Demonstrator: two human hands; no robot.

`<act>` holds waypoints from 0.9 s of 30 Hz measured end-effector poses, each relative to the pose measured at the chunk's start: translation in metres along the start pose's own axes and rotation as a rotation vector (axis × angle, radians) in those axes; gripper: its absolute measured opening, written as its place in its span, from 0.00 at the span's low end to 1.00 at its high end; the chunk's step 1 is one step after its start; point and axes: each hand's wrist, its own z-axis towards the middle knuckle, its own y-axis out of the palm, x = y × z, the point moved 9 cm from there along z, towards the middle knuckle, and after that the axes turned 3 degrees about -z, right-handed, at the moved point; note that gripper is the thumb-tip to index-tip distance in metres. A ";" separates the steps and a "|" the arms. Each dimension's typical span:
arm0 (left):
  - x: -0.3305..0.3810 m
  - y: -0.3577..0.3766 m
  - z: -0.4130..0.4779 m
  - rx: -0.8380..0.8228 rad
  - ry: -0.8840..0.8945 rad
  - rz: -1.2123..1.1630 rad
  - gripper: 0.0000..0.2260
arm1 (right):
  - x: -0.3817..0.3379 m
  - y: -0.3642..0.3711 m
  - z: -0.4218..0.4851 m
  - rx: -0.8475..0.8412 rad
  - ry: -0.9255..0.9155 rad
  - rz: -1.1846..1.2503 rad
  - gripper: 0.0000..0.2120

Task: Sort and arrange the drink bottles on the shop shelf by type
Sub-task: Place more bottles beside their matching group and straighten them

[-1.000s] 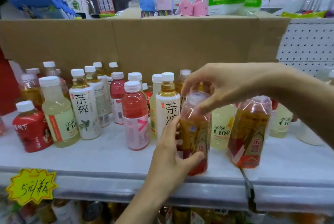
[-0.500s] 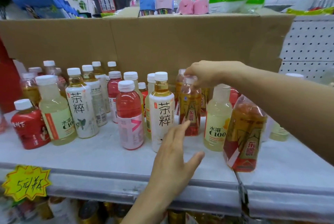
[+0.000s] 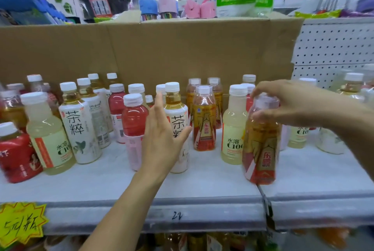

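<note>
Question (OP): right hand (image 3: 283, 105) is curling its fingers round the cap and neck of the amber energy-drink bottle (image 3: 261, 149). That bottle is sitting at the front edge of the shelf (image 3: 202, 188), lower right of the frame, and it's looking a bit tilted and blurry. Left hand (image 3: 162, 145) is hanging flat with straight fingers, holding nothing, mid-frame in front of the white-label tea bottle (image 3: 178, 121). Can't tell if it's actually touching it. How should I be doing this move?

Reply: I'm guessing you're grouping it with the matching amber bottle (image 3: 204, 125) standing just right of the tea, centre frame, with two more of the same behind it. Holding it by the neck is making it swingy, I reckon. So I'd be lifting it straight up before going left, because the pale C100 bottle (image 3: 232, 129) is standing just beside it, right in the path. I'd be aiming for the bare patch in front of the matching one. Left hand is sitting in a decent guard spot, so I'd be steadying the tea bottle and the pink drink bottle (image 3: 134, 121) next to it so nothing's dominoing. I'd be setting the base down flat, label facing out, before letting go.
</note>
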 end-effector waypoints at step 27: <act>-0.031 -0.073 -0.022 0.076 -0.025 0.133 0.47 | -0.102 0.054 0.090 0.104 -0.123 -0.028 0.17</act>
